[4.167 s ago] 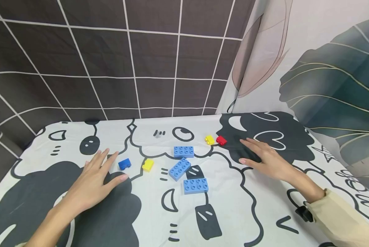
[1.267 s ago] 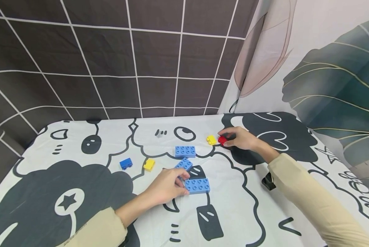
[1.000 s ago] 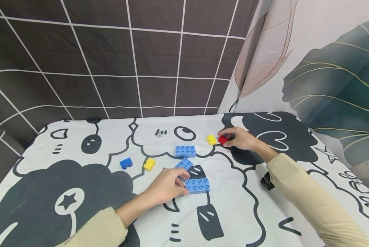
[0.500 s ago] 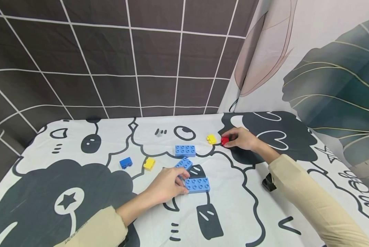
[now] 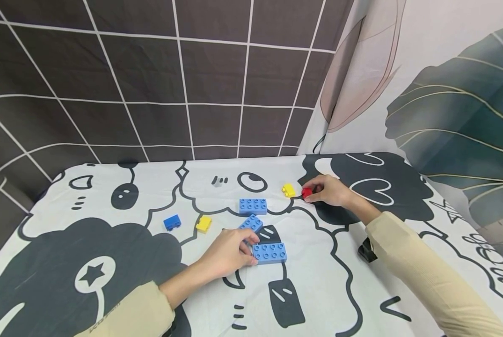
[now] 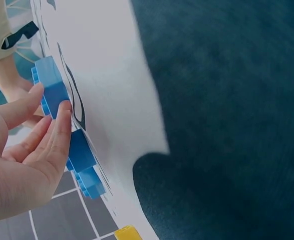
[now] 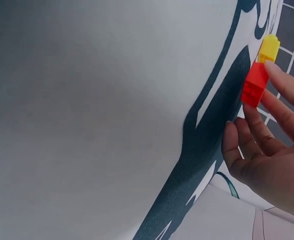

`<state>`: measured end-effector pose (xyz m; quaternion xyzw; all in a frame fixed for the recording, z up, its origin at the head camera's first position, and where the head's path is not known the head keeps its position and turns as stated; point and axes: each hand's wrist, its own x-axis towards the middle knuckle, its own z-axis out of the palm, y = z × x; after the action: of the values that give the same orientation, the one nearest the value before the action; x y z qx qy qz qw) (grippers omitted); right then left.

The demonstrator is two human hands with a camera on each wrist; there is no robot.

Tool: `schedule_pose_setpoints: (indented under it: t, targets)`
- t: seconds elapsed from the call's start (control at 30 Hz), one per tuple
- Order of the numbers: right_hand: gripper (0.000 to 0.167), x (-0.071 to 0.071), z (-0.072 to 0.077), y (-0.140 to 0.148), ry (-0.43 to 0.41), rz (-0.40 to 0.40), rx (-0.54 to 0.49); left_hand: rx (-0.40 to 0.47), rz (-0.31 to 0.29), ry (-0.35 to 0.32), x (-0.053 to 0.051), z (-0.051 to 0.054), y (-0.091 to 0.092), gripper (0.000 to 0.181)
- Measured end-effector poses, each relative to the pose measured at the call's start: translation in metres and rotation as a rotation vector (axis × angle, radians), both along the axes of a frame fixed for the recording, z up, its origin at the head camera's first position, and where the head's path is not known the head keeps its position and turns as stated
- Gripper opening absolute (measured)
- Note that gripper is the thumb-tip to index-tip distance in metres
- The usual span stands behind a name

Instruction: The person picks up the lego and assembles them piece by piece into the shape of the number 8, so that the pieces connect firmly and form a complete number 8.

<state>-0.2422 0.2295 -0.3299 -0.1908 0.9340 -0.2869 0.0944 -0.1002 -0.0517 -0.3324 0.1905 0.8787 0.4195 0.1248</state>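
In the head view the left hand (image 5: 226,252) pinches the left end of the nearest light blue brick (image 5: 270,252); its thumb and a fingertip show on that brick (image 6: 51,87) in the left wrist view. Partly behind the fingers lies a tilted light blue brick (image 5: 251,223), and a third light blue brick (image 5: 253,206) lies farther back. The right hand (image 5: 333,191) pinches a small red brick (image 5: 306,193) between thumb and fingers; the right wrist view shows this red brick (image 7: 255,82) at its fingertips. Just left of it is a small yellow brick (image 5: 288,190).
A dark blue brick (image 5: 172,222) and another yellow brick (image 5: 203,224) lie to the left on the patterned cloth (image 5: 318,290). Behind the cloth's far edge hangs a dark grid-patterned curtain (image 5: 209,70), with a leaf-patterned one (image 5: 457,126) at the right.
Both hands have come inward from their earlier spread position and taken hold of a light blue and the red brick. Over the last second the red brick has shifted slightly right.
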Motion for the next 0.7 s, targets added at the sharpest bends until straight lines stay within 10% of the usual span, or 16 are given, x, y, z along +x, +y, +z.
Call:
schedule_pose_setpoints:
  t: [0.7]
  targets:
    - [0.04, 0.028, 0.017, 0.006, -0.112, 0.142, -0.126, -0.002, 0.0, 0.0, 0.001, 0.001, 0.0, 0.031]
